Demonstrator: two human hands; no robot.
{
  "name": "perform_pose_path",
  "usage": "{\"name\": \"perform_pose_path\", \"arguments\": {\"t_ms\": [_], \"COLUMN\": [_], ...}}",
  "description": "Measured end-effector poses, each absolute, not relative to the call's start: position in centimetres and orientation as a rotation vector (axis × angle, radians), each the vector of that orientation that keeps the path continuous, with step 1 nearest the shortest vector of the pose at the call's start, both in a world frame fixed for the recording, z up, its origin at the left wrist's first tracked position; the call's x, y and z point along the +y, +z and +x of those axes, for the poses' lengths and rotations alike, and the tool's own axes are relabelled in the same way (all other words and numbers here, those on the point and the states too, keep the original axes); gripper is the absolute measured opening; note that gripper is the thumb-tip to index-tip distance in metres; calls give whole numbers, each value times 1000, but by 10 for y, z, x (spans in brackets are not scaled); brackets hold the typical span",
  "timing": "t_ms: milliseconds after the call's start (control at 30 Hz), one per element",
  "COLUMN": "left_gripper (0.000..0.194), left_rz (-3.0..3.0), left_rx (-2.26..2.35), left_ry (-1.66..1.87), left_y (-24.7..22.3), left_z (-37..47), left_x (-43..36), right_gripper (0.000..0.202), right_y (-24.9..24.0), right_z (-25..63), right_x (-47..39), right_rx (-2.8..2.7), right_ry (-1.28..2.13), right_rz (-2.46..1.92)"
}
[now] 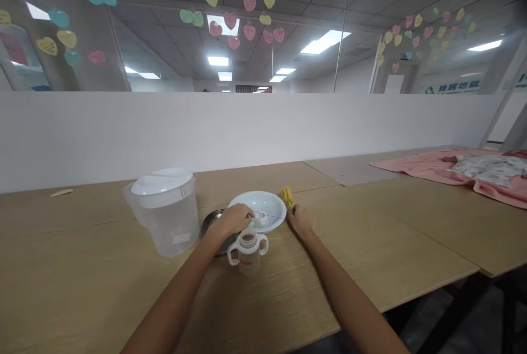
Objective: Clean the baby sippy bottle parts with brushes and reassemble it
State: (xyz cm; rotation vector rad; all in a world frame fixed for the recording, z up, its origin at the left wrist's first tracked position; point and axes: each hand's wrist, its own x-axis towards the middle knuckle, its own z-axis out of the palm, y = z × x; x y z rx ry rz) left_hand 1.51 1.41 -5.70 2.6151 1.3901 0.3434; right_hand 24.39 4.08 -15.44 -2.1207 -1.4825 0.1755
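A white bowl (236,198) stands on the wooden table (358,233) with a small whitish item (260,219) inside. My left hand (236,218) reaches over the bowl's left rim, its fingers bent at that item; whether they grip it is too small to tell. Right of the bowl, my right hand (302,220) is closed on the green handle of a yellow brush (287,196). A clear bottle with two white handles (248,255) stands upright and uncapped in front of the bowl. Partly hidden under my left hand is a metal bowl (209,221).
A translucent pitcher with a white lid (173,222) stands left of the metal bowl. On the far right lies a pink cloth (415,166) with a patterned fabric item (489,169) on it. A low white partition (247,129) runs behind the table.
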Motion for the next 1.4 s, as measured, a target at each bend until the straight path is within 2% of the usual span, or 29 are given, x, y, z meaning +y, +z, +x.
{"name": "perform_pose_path", "arguments": {"t_ms": [167, 267, 500, 733, 833, 1167, 1400], "left_gripper": [38, 38, 35, 28, 27, 21, 22], "left_rz": [2586, 2519, 1820, 1525, 1419, 1320, 1224], "left_rx": [1410, 1343, 1097, 1016, 972, 954, 804], "left_ry": [504, 685, 1087, 1213, 1261, 1216, 1378], "left_y": [-51, -50, -34, -25, -27, -24, -23], "left_z": [8, 4, 5, 10, 12, 21, 26], "left_x": [19, 23, 20, 9, 9, -3, -4], "right_gripper": [32, 32, 38, 29, 26, 36, 30], "right_y": [-156, -150, -130, -119, -117, -118, -121], "right_z": [247, 248, 242, 214, 209, 213, 216], "right_x": [43, 41, 25, 7, 0, -2, 1], "right_rx": [-1374, -1336, -1144, -1394, -1530, -1621, -1739], "right_ry": [141, 104, -237, -523, -517, -238, -460], "right_rz": [-2062, -2031, -1585, -1208, -1112, -1371, -1316]}}
